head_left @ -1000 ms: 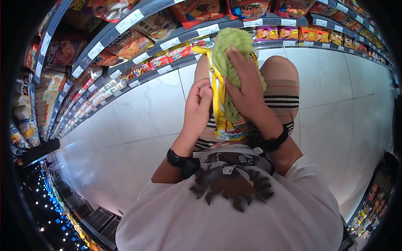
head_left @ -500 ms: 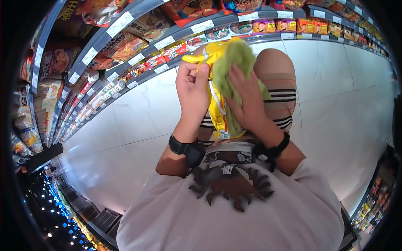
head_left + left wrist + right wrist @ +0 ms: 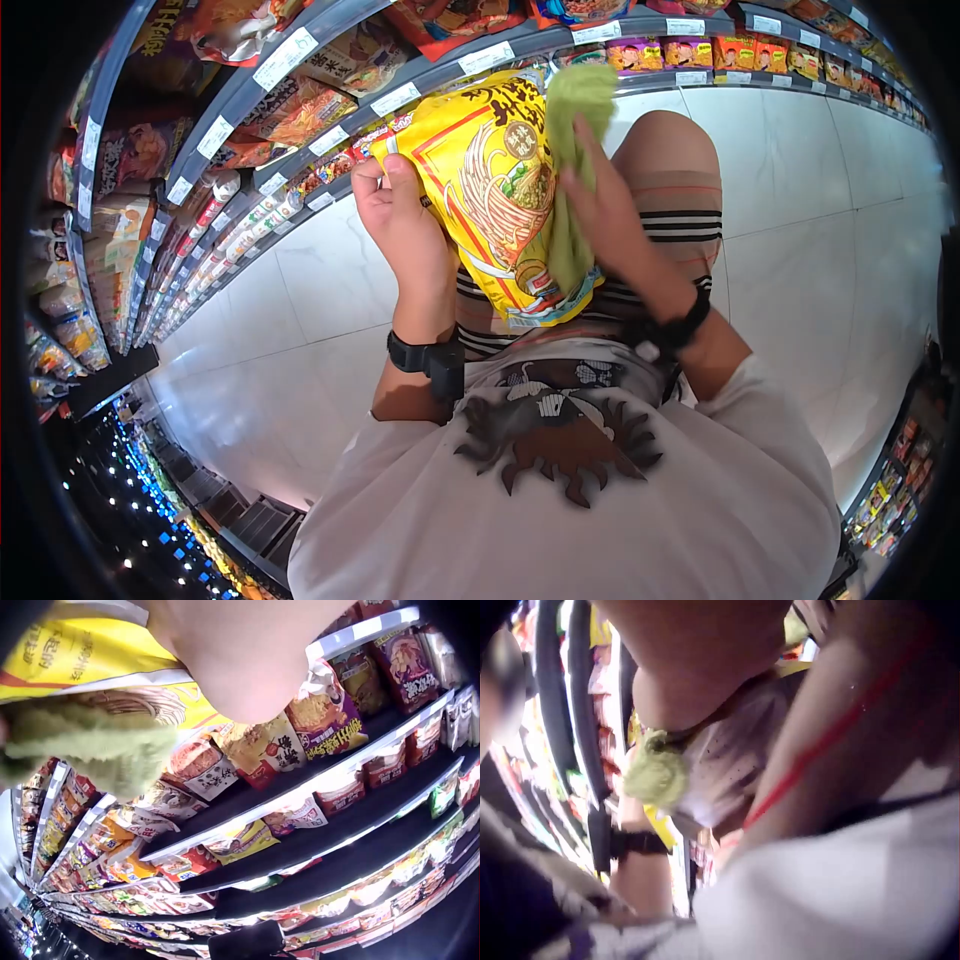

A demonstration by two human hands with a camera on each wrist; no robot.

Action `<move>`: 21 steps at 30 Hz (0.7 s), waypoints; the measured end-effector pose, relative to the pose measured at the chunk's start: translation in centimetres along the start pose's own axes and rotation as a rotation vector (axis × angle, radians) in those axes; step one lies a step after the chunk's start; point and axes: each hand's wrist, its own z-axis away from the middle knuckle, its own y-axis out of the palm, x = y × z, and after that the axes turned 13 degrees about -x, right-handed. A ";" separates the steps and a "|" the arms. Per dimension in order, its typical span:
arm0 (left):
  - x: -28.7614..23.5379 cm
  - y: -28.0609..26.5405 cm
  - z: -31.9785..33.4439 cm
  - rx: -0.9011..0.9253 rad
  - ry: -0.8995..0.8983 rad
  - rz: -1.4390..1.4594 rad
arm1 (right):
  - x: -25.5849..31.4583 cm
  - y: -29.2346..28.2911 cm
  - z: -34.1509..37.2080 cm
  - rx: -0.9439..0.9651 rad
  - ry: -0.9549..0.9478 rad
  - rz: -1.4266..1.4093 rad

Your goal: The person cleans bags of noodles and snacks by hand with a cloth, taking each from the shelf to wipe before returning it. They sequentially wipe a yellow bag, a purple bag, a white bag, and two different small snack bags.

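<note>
A large yellow bag of noodles (image 3: 480,190), its front printed with a noodle bowl, leans over the person's lap in the head view. The left hand (image 3: 402,215) pinches its upper left edge between thumb and fingers. Along the bag's right edge lies a crumpled green cloth (image 3: 577,190). With fingers outstretched, the right hand (image 3: 610,222) presses this cloth against the bag. In the left wrist view, the cloth (image 3: 82,746) overlaps the yellow bag (image 3: 90,656). The right wrist view shows a bunched part of the cloth (image 3: 656,776) below the hand.
Shelves of packaged noodles, with a price-tagged shelf edge (image 3: 395,98), curve across the front and left. The person's bare knee (image 3: 665,150) is right of the bag. Pale floor tiles (image 3: 790,230) lie below, and another stocked shelf (image 3: 885,500) stands at the lower right.
The left hand has moved left with the bag's edge, turning the printed front into view. The right hand and cloth have shifted from over the bag to its right edge.
</note>
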 end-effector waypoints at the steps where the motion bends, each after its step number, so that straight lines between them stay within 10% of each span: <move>1: 0.5 -0.2 0.1 -0.004 0.036 -0.008 | -0.3 0.5 -1.2 -0.032 0.299 -0.290; 5: -0.3 -0.2 0.0 -0.123 0.056 -0.142 | 4.8 2.5 -2.0 -0.103 -0.329 0.211; 7: -0.1 -1.6 -2.0 -0.166 0.078 -0.227 | 6.9 1.2 1.2 0.447 -0.669 0.364; 11: 0.0 -2.2 -3.8 -0.200 0.143 -0.083 | 3.3 -0.6 5.6 0.499 -0.724 0.391; 13: 0.3 -2.6 -3.8 -0.267 0.092 -0.139 | 2.1 -0.8 4.3 0.032 -0.160 0.256; 16: 0.9 -2.9 -3.8 -0.297 0.126 -0.225 | 1.6 1.7 3.0 0.008 0.014 0.019; 21: 1.0 -5.8 -5.5 -0.143 0.011 -0.428 | 4.1 0.9 3.9 0.225 -0.362 0.175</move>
